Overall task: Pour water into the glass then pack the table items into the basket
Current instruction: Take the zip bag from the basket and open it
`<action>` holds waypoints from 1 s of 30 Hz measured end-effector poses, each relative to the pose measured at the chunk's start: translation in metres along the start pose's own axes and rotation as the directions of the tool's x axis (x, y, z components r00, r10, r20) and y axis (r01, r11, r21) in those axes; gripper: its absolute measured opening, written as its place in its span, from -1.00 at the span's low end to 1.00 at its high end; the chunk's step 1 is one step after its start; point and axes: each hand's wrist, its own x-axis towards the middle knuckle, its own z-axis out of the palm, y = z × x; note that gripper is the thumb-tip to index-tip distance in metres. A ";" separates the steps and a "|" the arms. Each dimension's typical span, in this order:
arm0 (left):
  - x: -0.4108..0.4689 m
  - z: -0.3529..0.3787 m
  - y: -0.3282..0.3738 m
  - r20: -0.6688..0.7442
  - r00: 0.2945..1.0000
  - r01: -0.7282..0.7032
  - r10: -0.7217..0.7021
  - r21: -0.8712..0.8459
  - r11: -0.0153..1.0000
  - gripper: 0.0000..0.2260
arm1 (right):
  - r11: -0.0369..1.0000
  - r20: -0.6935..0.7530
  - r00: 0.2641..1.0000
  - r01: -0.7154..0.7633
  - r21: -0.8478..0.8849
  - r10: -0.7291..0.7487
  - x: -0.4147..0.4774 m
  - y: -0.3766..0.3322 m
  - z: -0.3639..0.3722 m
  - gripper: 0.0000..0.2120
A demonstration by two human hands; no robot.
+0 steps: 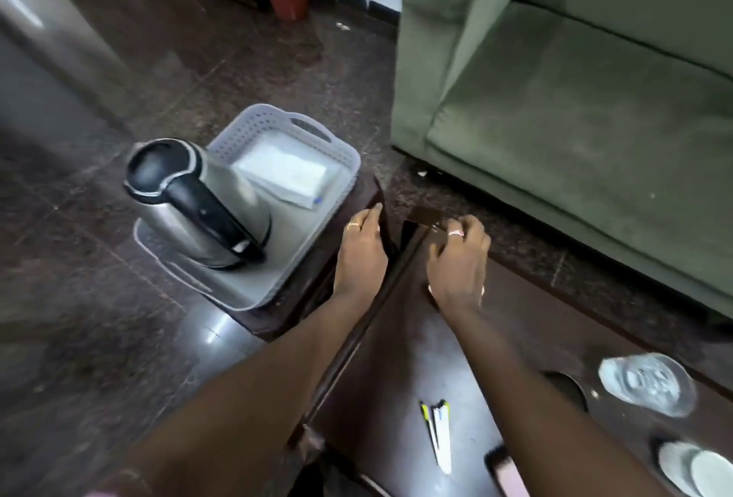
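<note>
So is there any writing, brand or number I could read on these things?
None can be read.
kettle: no label shows.
white packet in the basket: a small blue mark, too blurred to read.
pens: no print legible.
glass: embossed pattern, blurred.

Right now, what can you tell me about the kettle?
The kettle is brushed metal with a black lid on top and a black handle running down the side facing the camera. It stands inside the grey perforated basket, at its near end, lid closed. In this wide view it looks tilted. A white folded item lies behind it. Neither hand touches it.
</note>
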 end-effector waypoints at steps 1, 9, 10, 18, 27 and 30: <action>0.011 -0.008 -0.012 -0.024 0.999 0.047 -0.047 -0.009 0.999 -0.64 | 0.999 0.026 0.999 0.038 0.027 -0.038 0.006 -0.021 0.011 -0.66; 0.069 -0.024 -0.075 0.120 0.922 0.384 -0.369 -0.146 0.912 -0.51 | 0.970 0.257 0.960 0.050 0.236 -0.112 0.048 -0.134 0.075 -0.75; 0.071 -0.023 -0.080 0.142 0.907 0.415 -0.395 -0.162 0.895 -0.50 | 0.971 0.272 0.958 0.022 0.240 -0.089 0.053 -0.143 0.082 -0.77; 0.088 -0.017 -0.100 0.189 0.790 0.612 -0.583 -0.292 0.735 -0.52 | 0.993 0.463 0.885 -0.085 0.080 0.038 0.085 -0.181 0.130 -0.70; 0.095 -0.010 -0.112 0.144 0.746 0.651 -0.650 -0.361 0.667 -0.48 | 0.855 0.503 0.824 -0.438 0.276 0.260 0.095 -0.184 0.162 -0.67; 0.095 -0.011 -0.113 0.110 0.765 0.618 -0.634 -0.403 0.675 -0.49 | 0.703 0.483 0.788 -0.588 0.401 0.383 0.099 -0.183 0.164 -0.85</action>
